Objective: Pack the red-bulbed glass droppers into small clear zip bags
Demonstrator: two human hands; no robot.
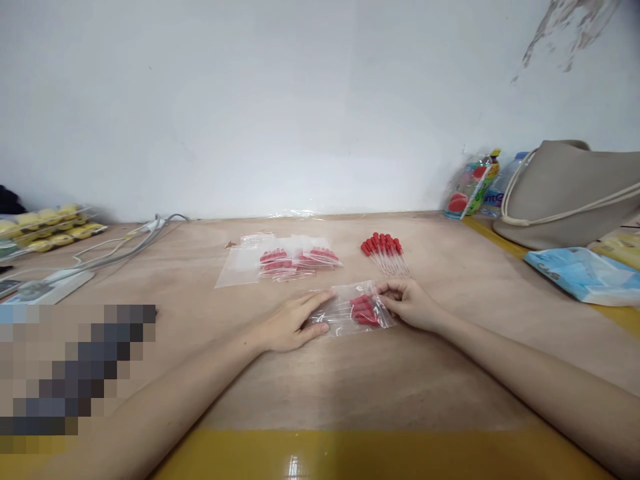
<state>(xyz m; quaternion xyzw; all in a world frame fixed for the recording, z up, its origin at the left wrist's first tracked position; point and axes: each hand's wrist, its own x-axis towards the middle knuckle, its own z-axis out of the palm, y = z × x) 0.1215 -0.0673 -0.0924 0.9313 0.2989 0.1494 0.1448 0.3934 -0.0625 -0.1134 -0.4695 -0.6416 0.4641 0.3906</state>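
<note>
A clear zip bag (345, 327) lies on the table in front of me, with several slim, clear-stemmed pieces with red bulb-like ends (364, 310) inside; they look like droppers. My left hand (293, 323) rests at the bag's left end, thumb and fingers apart, touching the plastic. At the opposite end, my right hand (407, 303) pinches the bag's edge near its zip strip. Beyond the bag, loose red-ended droppers (383, 247) lie fanned out in a bunch. Left of that bunch, filled clear bags (300, 259) overlap in a pile.
Cables and a white power strip (57, 285) lie at the left, near packs of yellow items (55, 227). At the right stand bottles (473, 187), a grey bag (575, 193) with a cord and a blue packet (583, 273). A white wall (310, 113) closes the back.
</note>
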